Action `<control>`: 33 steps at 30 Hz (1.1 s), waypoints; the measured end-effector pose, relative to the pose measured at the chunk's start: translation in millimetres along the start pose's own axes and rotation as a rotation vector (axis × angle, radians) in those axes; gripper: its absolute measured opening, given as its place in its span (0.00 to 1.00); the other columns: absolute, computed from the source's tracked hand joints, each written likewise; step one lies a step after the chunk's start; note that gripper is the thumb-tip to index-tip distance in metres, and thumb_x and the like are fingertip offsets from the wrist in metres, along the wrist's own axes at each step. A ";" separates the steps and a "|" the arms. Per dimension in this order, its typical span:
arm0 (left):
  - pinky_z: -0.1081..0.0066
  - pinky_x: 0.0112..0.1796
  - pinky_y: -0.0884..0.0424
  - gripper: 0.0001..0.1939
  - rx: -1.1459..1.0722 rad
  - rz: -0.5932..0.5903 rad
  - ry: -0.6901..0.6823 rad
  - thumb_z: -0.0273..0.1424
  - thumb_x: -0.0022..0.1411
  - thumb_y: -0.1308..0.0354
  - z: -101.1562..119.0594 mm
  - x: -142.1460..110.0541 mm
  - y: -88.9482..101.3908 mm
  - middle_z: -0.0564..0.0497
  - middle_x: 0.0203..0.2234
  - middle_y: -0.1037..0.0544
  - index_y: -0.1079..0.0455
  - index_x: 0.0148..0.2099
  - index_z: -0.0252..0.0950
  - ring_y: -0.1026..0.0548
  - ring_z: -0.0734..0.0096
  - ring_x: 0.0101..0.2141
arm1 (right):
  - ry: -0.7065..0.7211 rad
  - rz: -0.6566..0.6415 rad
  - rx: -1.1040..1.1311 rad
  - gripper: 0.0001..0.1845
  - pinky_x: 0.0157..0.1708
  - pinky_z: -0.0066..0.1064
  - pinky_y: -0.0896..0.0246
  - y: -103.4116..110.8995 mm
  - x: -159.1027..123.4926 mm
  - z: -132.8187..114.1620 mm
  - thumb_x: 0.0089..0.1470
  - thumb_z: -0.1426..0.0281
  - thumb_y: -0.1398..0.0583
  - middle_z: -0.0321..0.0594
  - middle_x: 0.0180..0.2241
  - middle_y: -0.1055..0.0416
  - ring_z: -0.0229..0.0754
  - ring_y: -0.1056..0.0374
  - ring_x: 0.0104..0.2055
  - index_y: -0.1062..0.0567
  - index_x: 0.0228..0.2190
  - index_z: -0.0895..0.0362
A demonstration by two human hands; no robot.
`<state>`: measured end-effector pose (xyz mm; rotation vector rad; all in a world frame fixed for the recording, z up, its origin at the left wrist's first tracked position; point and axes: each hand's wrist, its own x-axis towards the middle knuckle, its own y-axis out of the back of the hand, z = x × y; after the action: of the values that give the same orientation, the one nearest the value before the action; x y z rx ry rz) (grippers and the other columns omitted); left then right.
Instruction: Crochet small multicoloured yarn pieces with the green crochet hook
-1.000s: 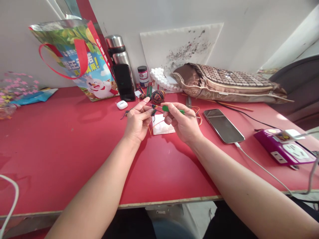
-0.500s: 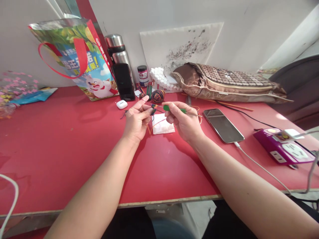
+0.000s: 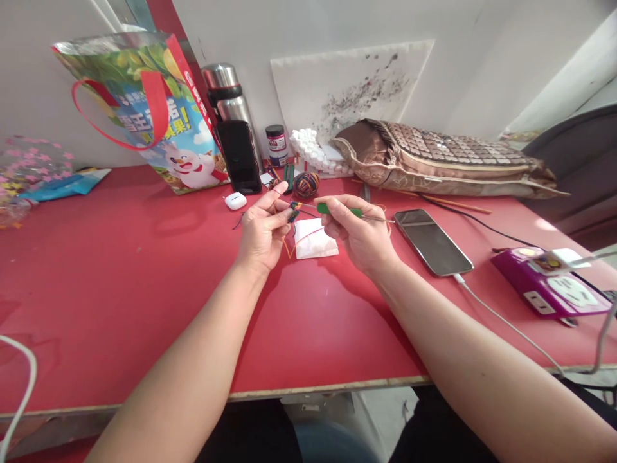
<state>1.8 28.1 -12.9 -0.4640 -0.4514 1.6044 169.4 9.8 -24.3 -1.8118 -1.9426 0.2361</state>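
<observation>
green-handled hook [image 3: 355, 213] sits in your right hand [image 3: 359, 236], pinched between thumb and fingers, with its thin metal shaft pointing toward the left edge of the table [image 3: 144, 289] and a second metal end sticking out past your palm. your left hand [image 3: 260, 236] grips a small yarn piece [image 3: 293, 211], dark with a bit of orange and yellow, between thumb and fingertips, one finger raised. you have that piece just left of the hook, above the table and closer to its far edge than its near one; whether the tip passes through a loop is too small to tell. an orange strand [image 3: 289, 252] dips below your left hand, and a white paper [image 3: 315, 244] lies under the gap between your hands. just beyond them is a multicoloured yarn ball [image 3: 307, 185]. to your left hand's far side sits a white case [image 3: 236, 201], with a black phone [image 3: 238, 161] standing behind it. right of your right hand, a second phone [image 3: 434, 243] lies flat, cabled, and a purple power socket [image 3: 523, 273] sits toward the right edge. along the far edge stand a printed bag [image 3: 139, 109], a steel flask [image 3: 224, 77] and a dark-lidded jar [image 3: 276, 148], with a brown bundle [image 3: 448, 157] lying toward the far right corner.
</observation>
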 end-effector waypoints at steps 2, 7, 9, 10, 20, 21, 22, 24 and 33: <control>0.80 0.21 0.43 0.21 -0.017 0.004 0.010 0.11 0.47 0.28 0.9 -0.5 -0.8 0.56 0.23 0.26 0.13 0.43 0.34 0.34 0.83 0.22 | -0.001 -0.001 -0.010 0.20 0.27 0.33 0.47 0.5 0.2 0.1 0.46 0.52 0.21 0.33 0.22 0.28 0.32 0.42 0.23 0.12 0.31 0.54; 0.82 0.20 0.41 0.21 -0.038 0.019 0.029 0.10 0.47 0.31 3.8 -2.1 -2.6 0.56 0.22 0.25 0.13 0.42 0.32 0.30 0.83 0.22 | 0.000 -0.013 -0.018 0.23 0.26 0.32 0.48 2.5 1.2 1.1 0.45 0.50 0.21 0.33 0.22 0.27 0.31 0.42 0.22 0.12 0.32 0.56; 0.83 0.20 0.41 0.20 -0.036 0.018 0.036 0.09 0.48 0.32 4.8 -2.6 -3.2 0.56 0.22 0.25 0.13 0.42 0.32 0.29 0.83 0.22 | -0.001 -0.019 -0.011 0.22 0.25 0.32 0.49 2.7 1.5 0.8 0.44 0.51 0.21 0.33 0.22 0.27 0.30 0.42 0.22 0.12 0.32 0.56; 0.83 0.20 0.41 0.20 -0.033 0.017 0.040 0.10 0.48 0.33 5.2 -2.8 -3.5 0.56 0.22 0.25 0.14 0.42 0.32 0.29 0.83 0.21 | -0.002 -0.023 -0.007 0.22 0.25 0.32 0.49 2.6 1.5 0.3 0.44 0.51 0.21 0.33 0.21 0.28 0.30 0.43 0.22 0.12 0.31 0.56; 0.83 0.18 0.41 0.18 0.001 -0.028 0.104 0.12 0.49 0.32 7.6 -3.3 -1.0 0.56 0.23 0.25 0.15 0.41 0.31 0.28 0.83 0.22 | -0.025 -0.032 0.015 0.20 0.23 0.30 0.53 5.2 1.8 -4.9 0.42 0.55 0.20 0.33 0.20 0.29 0.29 0.44 0.21 0.12 0.30 0.57; 0.83 0.18 0.41 0.18 0.003 -0.030 0.109 0.12 0.49 0.32 7.4 -3.0 -0.4 0.56 0.24 0.25 0.15 0.42 0.31 0.28 0.83 0.22 | -0.022 -0.031 0.010 0.19 0.23 0.30 0.53 5.8 2.1 -4.9 0.43 0.56 0.20 0.34 0.20 0.29 0.30 0.44 0.21 0.12 0.29 0.57; 0.83 0.19 0.41 0.17 0.005 -0.030 0.110 0.12 0.49 0.32 7.2 -2.7 0.1 0.56 0.24 0.25 0.15 0.42 0.31 0.28 0.83 0.22 | -0.017 -0.030 0.003 0.18 0.23 0.30 0.53 6.5 2.3 -4.9 0.43 0.56 0.20 0.34 0.20 0.29 0.30 0.44 0.21 0.12 0.29 0.57; 0.83 0.19 0.41 0.17 0.009 -0.034 0.109 0.12 0.50 0.33 6.8 -2.3 0.6 0.55 0.24 0.25 0.15 0.42 0.31 0.28 0.83 0.22 | -0.008 -0.032 -0.023 0.16 0.23 0.30 0.54 7.7 2.7 -4.9 0.45 0.58 0.21 0.34 0.20 0.29 0.30 0.43 0.21 0.12 0.29 0.57; 0.81 0.19 0.38 0.17 -0.014 -0.040 0.126 0.12 0.51 0.34 7.4 -3.2 0.4 0.55 0.23 0.24 0.15 0.43 0.29 0.28 0.81 0.21 | -0.027 -0.045 -0.077 0.16 0.22 0.30 0.58 9.0 3.2 -9.8 0.46 0.58 0.23 0.34 0.20 0.30 0.31 0.46 0.22 0.12 0.29 0.57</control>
<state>-2.3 24.8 -6.8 -0.5605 -0.3743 1.5246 181.8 12.1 -18.9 -1.8195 -2.0346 0.1735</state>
